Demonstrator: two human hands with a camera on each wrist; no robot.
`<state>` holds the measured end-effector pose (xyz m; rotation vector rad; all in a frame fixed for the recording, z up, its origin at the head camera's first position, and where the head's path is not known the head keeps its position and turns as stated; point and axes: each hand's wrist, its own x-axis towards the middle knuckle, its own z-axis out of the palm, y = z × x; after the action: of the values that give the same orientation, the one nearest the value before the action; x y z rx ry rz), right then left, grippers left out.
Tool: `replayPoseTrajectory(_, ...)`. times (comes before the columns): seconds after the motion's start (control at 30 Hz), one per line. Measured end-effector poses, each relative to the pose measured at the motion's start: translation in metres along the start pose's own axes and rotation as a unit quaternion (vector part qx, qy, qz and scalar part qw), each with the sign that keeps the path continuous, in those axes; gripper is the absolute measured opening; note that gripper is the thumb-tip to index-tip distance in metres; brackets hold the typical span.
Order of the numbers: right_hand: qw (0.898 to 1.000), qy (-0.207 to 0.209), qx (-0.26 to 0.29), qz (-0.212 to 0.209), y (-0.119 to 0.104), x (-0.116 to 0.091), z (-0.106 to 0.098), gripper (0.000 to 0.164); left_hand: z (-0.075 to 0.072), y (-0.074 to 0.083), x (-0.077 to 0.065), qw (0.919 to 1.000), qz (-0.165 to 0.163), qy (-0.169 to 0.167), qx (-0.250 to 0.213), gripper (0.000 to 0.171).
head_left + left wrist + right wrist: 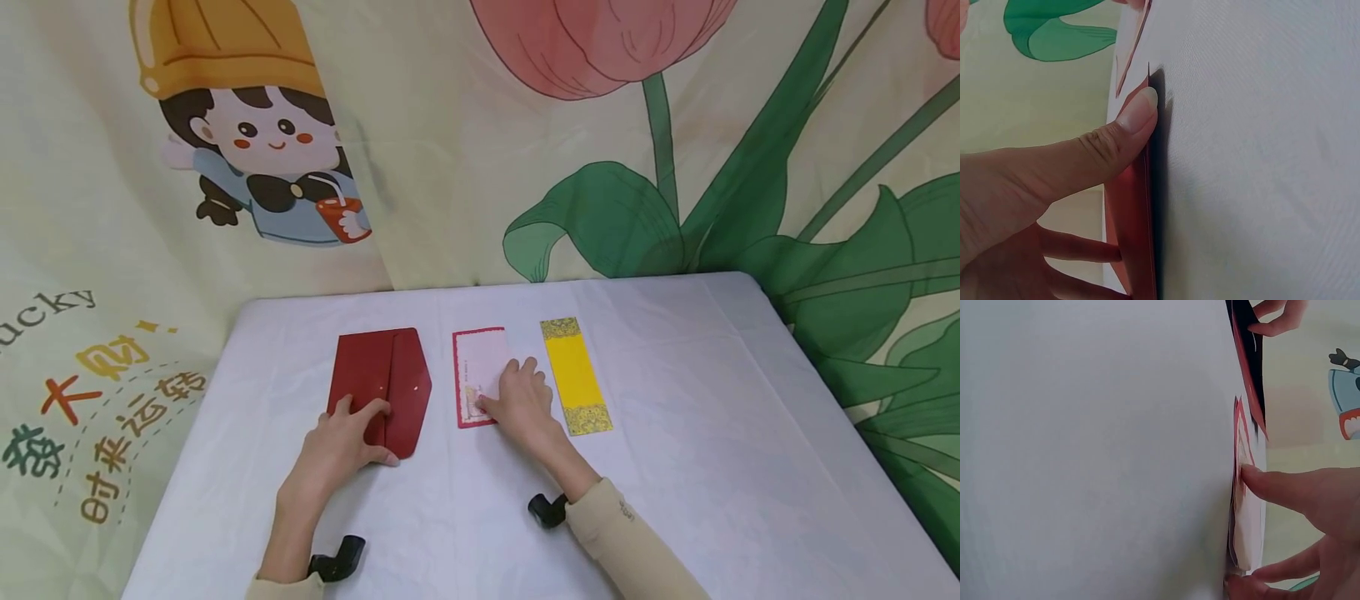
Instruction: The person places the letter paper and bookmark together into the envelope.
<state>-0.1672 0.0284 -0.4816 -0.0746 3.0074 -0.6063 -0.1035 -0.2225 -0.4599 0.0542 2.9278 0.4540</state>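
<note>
White tabletop (712, 433): left hand (339, 443) splayed on red envelope (363, 362), right hand (525, 404) pinching card (480, 350) at twelve o'clock. Grabbing stage, imo; lifting wants gentleness.

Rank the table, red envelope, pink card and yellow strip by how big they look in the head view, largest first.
1. Table
2. Red envelope
3. Pink card and yellow strip, unranked: they look close, and the right hand covers part of the card.
</note>
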Motion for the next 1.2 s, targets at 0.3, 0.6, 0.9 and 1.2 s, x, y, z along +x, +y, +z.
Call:
replayPoseTrajectory(0.3,0.995,-0.019,0.091,0.035,0.002,0.006,0.001,0.067,0.002,0.001,0.001,0.9999,0.006,0.013,-0.006,0.071)
replayPoseTrajectory(0.6,0.977,-0.033,0.197,0.074,0.008,0.009,0.000,0.062,0.001,0.001,0.000,1.0000,-0.004,-0.003,-0.002,0.070)
replayPoseTrajectory(0.9,0.940,-0.069,0.314,0.113,0.018,0.011,-0.004,0.041,0.001,0.000,-0.001,0.9999,-0.004,-0.008,-0.005,0.070)
replayPoseTrajectory(1.2,0.907,-0.095,0.395,0.110,0.028,0.010,-0.006,0.031,-0.001,0.001,0.000,0.9998,-0.007,-0.009,-0.014,0.070)
